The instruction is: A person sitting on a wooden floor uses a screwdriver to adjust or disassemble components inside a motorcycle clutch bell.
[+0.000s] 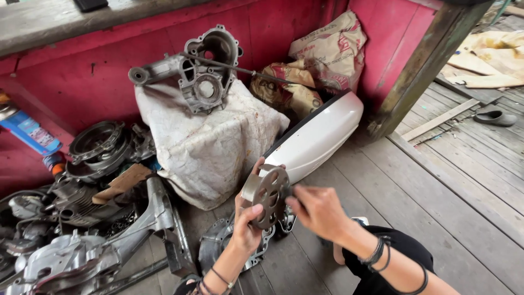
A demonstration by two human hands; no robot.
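**Perforated metal disc held up for a close look**

Gripped in the left hand (246, 226): a round grey metal disc with a ring of circular holes (267, 195), raised on edge above the worn plank floor (436, 218), thumb across the lower face and fingers curled behind the rim. Pinched at the disc's right edge by the fingertips of the right hand (319, 210), fingers drawn together, black bands at the wrist. Directly beneath, flat on the planks, a grey cast-metal engine cover with a toothed outline (218, 246). Just behind the disc, a glossy white curved body panel (319, 136) leaning on a lumpy white cloth sack (210, 142), topped by a bare aluminium crankcase half (199, 68). To the left, a heap of dark, oily engine parts (82, 207).

Judged to be mid-inspection or turning of the disc, not yet fitted anywhere. Next move likely to need a firm two-handed hold on the rim and careful alignment of holes before any seating.
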